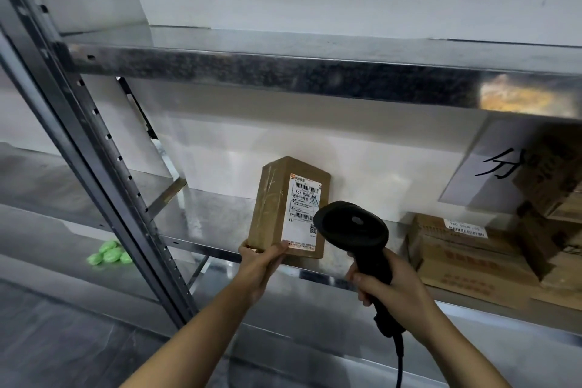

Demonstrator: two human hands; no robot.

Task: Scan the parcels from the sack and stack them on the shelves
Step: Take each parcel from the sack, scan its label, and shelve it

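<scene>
A small brown cardboard parcel [277, 208] with a white shipping label stands upright over the front of the metal shelf [204, 224]. My left hand [259, 261] grips its bottom left corner, thumb across the lower edge of the label. My right hand [387, 290] holds a black corded barcode scanner [354, 227] by its handle. The scanner's head sits just right of the parcel and overlaps the label's right edge.
Brown cartons [466, 255] are stacked on the same shelf at the right, under a hanging paper sign [491, 167] with black handwriting. An upper shelf edge [283, 72] runs overhead. A perforated steel upright [104, 151] stands left. Green round objects [110, 253] lie on the neighbouring shelf.
</scene>
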